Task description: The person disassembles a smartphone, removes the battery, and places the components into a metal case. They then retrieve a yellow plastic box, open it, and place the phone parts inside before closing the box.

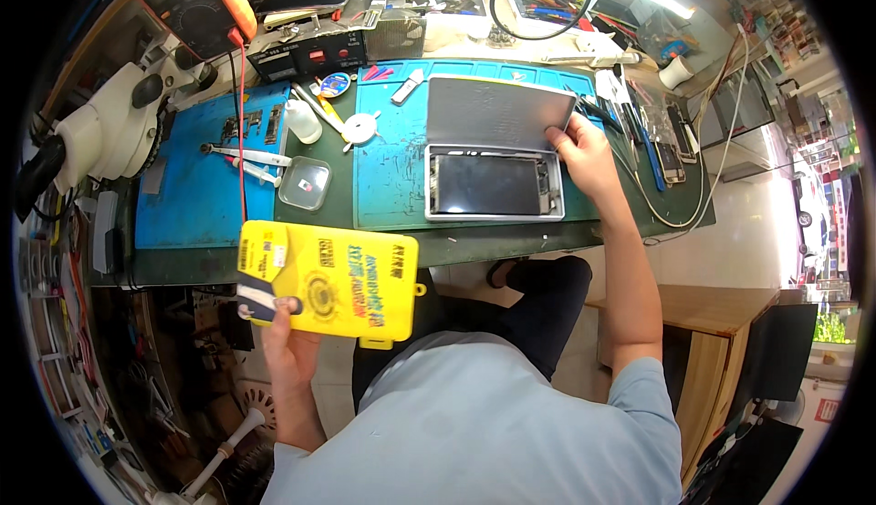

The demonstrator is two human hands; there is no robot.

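Observation:
In my left hand (290,352) is a flat yellow package (356,279) with printing on it, gripped at its lower left corner with the thumb on top. It hangs in front of the bench's near edge. My right hand (580,153) pinches the right edge of a raised grey lid (493,114). The lid belongs to a shallow light-grey case (558,206) on the blue mat. Inside the case lies a dark rectangular screen panel (488,186), with small parts showing along its right side.
Blue work mats (388,186) cover much of the green bench. Left of the case are a clear plastic box (306,183), a white bottle (302,122), tweezers and circuit boards. A white microscope (100,135) stands far left. At the right lie screwdrivers, phone parts and a white cable (662,222).

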